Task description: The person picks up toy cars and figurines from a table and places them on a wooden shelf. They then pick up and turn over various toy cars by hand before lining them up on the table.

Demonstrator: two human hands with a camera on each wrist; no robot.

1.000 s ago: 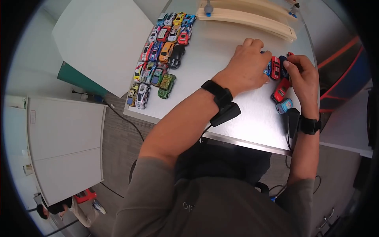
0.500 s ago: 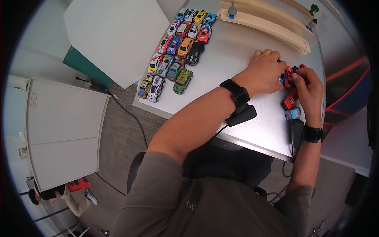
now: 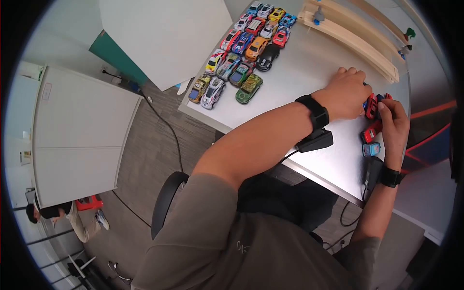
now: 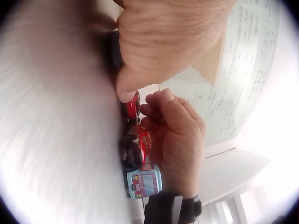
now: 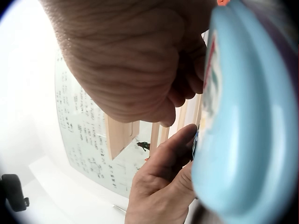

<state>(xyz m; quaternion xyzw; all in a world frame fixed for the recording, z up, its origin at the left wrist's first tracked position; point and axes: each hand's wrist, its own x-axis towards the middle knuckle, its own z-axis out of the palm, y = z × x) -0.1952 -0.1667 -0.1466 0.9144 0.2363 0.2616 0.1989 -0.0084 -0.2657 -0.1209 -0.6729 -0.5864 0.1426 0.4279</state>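
Note:
Both hands are at a cluster of toy cars near the table's right edge. My left hand [image 3: 345,94] curls over a blue toy car [image 3: 364,104], which it mostly hides; its thumb reaches down to the tabletop in the left wrist view. Beside that stands a red toy car [image 3: 371,106]. With thumb and fingers my right hand [image 3: 395,121] pinches a dark blue toy car [image 3: 380,99] on the red one's other side. Another red toy car [image 3: 372,131] and a light blue toy car [image 3: 371,149] stand nearer me; the light blue one looms large in the right wrist view.
Several toy cars [image 3: 256,47] stand in close rows on the table's left side, a green one [image 3: 249,88] at the near end. Wooden track pieces [image 3: 353,41] with small figures run along the back. A person [image 3: 60,210] is far off at lower left.
The head view has turned, so table and cars appear shifted to the right. Both hands remain at the same cluster, the right still at the dark blue car.

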